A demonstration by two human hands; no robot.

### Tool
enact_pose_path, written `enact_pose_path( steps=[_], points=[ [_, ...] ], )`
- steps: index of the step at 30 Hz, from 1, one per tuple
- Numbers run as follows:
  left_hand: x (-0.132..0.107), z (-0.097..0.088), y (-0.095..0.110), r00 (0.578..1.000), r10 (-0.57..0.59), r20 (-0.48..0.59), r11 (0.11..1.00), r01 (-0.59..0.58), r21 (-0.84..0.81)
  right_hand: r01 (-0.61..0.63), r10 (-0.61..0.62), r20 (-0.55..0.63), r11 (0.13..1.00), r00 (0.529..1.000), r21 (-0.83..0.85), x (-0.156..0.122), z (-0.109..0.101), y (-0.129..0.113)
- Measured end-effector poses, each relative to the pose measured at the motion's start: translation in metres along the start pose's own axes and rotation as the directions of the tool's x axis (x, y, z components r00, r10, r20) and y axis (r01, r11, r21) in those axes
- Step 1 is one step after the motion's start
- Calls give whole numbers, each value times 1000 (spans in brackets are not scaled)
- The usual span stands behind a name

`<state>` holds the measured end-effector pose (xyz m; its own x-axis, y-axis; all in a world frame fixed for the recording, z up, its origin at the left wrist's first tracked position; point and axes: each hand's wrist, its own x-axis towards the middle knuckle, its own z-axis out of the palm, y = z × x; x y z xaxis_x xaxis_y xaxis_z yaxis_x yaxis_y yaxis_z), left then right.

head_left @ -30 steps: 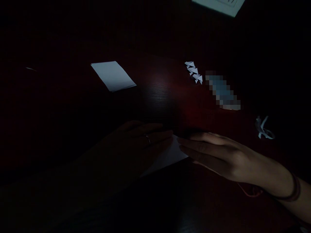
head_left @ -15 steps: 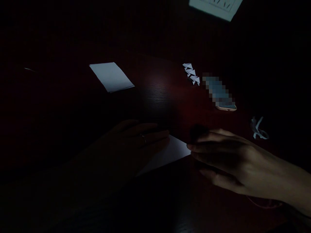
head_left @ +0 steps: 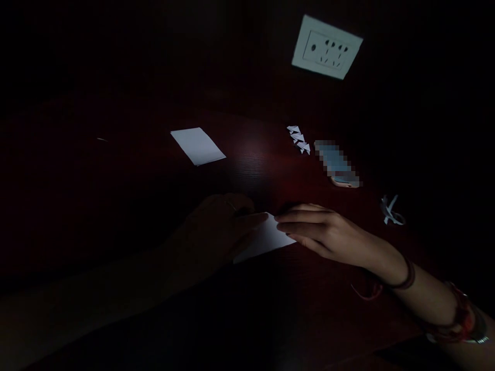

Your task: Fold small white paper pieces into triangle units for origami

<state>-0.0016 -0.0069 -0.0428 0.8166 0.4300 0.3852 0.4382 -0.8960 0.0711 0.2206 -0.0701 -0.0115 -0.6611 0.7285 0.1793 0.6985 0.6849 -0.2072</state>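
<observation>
Left fingers (head_left: 256,220), right fingers (head_left: 303,228): touching 1 white sheet (head_left: 266,241) | beyond: more paper (head_left: 198,147), phone (head_left: 336,161), socket plate (head_left: 327,48)

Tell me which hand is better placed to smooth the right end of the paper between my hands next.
Your right hand, probably: its fingers lie at that end of the paper, while your left hand is at the opposite end.
</observation>
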Motion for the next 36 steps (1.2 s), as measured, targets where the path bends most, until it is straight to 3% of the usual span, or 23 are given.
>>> enact_pose_path(
  steps=[5,8,16,23,32,36],
  points=[
    [-7,-10,7,971,-237,-26,968,238,75,-11,11,-14,1000,1000,8,-1,1,-2],
    [-8,-16,14,964,-266,7,963,265,54,-12,12,-1,1000,1000,-20,-2,1,-3],
    [-9,-11,18,999,-48,-13,999,48,23,6,-4,34,999,999,-37,-1,2,-1],
    [-10,-16,16,988,124,91,989,-131,66,-12,12,30,1000,999,17,0,3,2],
    [-6,-15,16,981,162,105,981,-171,87,-12,12,53,1000,999,5,2,1,3],
    [-7,-10,16,984,171,56,982,-175,74,6,-6,64,1000,998,0,3,1,4]
  ],
)
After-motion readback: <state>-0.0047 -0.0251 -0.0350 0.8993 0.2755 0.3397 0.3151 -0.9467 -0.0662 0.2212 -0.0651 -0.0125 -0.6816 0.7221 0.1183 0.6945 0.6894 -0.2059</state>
